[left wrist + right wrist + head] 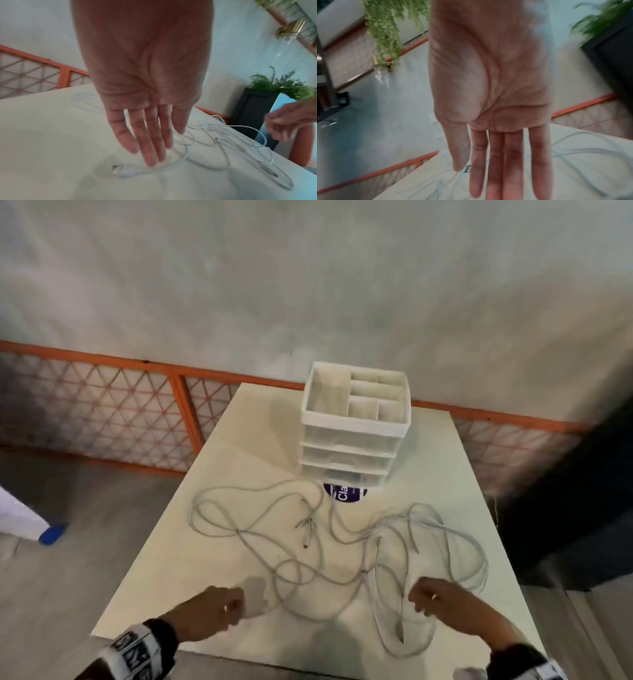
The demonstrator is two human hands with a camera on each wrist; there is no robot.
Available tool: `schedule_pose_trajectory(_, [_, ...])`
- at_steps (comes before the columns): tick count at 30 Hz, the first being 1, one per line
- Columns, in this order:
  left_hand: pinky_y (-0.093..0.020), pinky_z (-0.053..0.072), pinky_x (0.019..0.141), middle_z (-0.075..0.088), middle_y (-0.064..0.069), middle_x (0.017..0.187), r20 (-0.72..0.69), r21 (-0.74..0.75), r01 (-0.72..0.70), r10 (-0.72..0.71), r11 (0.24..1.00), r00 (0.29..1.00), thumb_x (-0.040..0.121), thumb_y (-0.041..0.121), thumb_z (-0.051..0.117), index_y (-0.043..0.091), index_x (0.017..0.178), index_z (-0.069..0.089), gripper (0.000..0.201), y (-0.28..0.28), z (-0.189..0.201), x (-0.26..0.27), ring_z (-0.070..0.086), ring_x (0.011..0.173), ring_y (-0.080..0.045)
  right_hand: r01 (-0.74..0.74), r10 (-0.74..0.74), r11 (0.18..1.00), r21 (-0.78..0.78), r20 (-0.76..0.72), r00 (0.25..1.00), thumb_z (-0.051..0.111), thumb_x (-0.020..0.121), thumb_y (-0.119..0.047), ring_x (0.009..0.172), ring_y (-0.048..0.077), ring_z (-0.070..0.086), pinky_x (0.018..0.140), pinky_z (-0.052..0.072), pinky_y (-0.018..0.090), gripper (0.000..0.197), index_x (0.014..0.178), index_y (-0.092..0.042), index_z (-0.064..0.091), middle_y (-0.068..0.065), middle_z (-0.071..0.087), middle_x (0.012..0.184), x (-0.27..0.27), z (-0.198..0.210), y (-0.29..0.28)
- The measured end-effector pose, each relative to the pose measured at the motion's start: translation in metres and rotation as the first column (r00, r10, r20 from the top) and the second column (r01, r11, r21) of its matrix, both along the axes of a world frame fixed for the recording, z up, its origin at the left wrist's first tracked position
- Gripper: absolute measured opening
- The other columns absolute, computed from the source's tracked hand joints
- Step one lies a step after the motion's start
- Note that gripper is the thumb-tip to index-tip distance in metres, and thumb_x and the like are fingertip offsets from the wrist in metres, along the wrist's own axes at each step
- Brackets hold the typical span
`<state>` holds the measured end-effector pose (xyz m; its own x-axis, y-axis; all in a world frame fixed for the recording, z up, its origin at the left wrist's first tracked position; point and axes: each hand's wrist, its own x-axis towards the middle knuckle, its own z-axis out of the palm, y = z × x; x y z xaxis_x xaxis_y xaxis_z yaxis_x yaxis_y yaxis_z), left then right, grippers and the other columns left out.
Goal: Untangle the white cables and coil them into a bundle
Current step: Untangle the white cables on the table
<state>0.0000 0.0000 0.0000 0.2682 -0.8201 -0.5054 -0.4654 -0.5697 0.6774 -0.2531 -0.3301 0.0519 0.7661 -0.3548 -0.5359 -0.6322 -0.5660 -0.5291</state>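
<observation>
White cables [329,549] sprawl tangled on the desk [219,542]: light, limp, snag-prone; best taken near a connector [123,171]. Left hand [147,108] and right hand [489,108]: grip wide, empty.

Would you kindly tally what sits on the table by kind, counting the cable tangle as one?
White cable tangle: 1
Drawer organiser: 1
Round blue sticker: 1
Hands above the table: 2, left hand and right hand
Total: 5
</observation>
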Motion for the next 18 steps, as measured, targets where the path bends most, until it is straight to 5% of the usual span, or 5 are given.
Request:
schedule_pose_trajectory(4, [-0.013,0.040,0.067,0.057,0.012,0.077,0.119,-0.114,-0.014,0.028,0.993,0.992,0.090,0.017,0.059,0.034,0.081,0.050,0.021,-0.032,-0.006,0.004,0.054,0.067,0.003,-0.072,0.071,0.997,-0.004,0.132,0.989,0.052,0.092,-0.012,0.061,-0.010,0.057,0.067,0.044,0.012,0.018,0.080,-0.023,0.060,-0.013,0.063,0.075,0.056,-0.009,0.010])
schedule_pose_trajectory(9, [-0.019,0.037,0.065,0.050,0.005,0.082,0.153,0.083,0.086,-0.098,0.993,0.983,0.071,0.011,0.079,0.024,0.078,0.043,0.038,-0.039,-0.029,0.001,0.046,0.076,-0.011,-0.247,0.240,0.969,0.015,0.187,0.953,0.052,0.094,-0.018,0.080,0.013,0.057,0.081,0.050,0.034,0.017,0.099,-0.009,0.067,0.000,0.063,0.093,0.103,-0.037,0.050])
schedule_pose_trajectory(12, [-0.025,0.034,0.062,0.048,0.002,0.083,0.186,0.102,0.150,-0.167,0.983,0.968,0.076,0.005,0.069,0.027,0.070,0.034,0.041,-0.036,-0.037,-0.003,0.045,0.075,-0.016,-0.354,0.342,0.935,0.036,0.180,0.922,0.058,0.091,-0.017,0.083,0.017,0.057,0.085,0.051,0.040,0.017,0.105,-0.008,0.065,0.007,0.063,0.101,0.121,-0.054,0.073])
schedule_pose_trajectory(15, [-0.030,0.037,0.069,0.050,0.000,0.086,0.195,0.027,0.188,-0.190,0.982,0.962,0.087,0.013,0.062,0.020,0.081,0.044,0.019,-0.041,-0.024,-0.009,0.047,0.077,-0.018,-0.455,0.435,0.889,0.059,0.202,0.877,0.067,0.085,-0.018,0.093,0.015,0.047,0.088,0.045,0.032,0.037,0.121,-0.011,0.058,0.004,0.048,0.107,0.130,-0.067,0.091])
schedule_pose_trajectory(18, [-0.029,0.040,0.070,0.057,-0.001,0.082,0.155,-0.265,0.070,-0.029,0.962,0.988,0.088,0.018,0.064,0.009,0.087,0.057,0.011,-0.057,0.003,-0.014,0.051,0.072,-0.016,-0.488,0.480,0.872,-0.031,0.254,0.840,0.068,0.084,-0.020,0.096,0.015,0.037,0.087,0.031,0.023,0.034,0.115,-0.007,0.062,0.010,0.047,0.109,0.137,-0.072,0.097])
